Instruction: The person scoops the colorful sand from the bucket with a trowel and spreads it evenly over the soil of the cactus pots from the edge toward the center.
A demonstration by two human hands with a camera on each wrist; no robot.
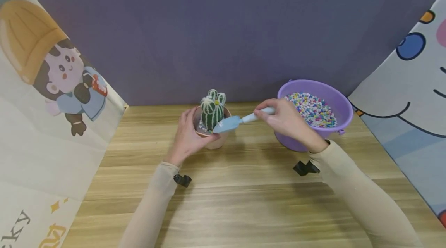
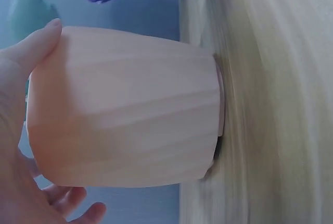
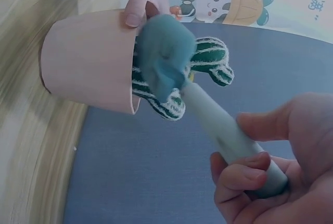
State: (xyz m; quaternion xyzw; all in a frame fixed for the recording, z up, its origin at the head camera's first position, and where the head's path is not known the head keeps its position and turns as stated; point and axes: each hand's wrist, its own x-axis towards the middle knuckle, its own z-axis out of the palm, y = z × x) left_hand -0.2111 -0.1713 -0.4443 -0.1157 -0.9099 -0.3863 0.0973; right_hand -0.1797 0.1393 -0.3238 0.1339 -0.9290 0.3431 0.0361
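Observation:
A green cactus (image 1: pixel 212 113) with white stripes stands in a pale pink flowerpot (image 2: pixel 130 109) on the table. My left hand (image 1: pixel 189 135) grips the pot around its rim, thumb at the front and fingers on the far left side. In my right hand (image 1: pixel 283 118) is the white handle of a small light-blue shovel (image 1: pixel 228 124). The shovel's blade tilts over the pot rim beside the cactus, with a few white bits on it. Pale pebbles show around the plant's base. The right wrist view has the blade (image 3: pixel 165 52) in front of part of the cactus.
A purple bucket (image 1: pixel 296 143) stands right of the pot, partly behind my right hand, holding many colourful small pebbles (image 1: pixel 313 109). The wood-grain table (image 1: pixel 223 201) meets a dark blue-grey wall (image 1: pixel 223 38) at the back. Cartoon-printed panels flank both sides.

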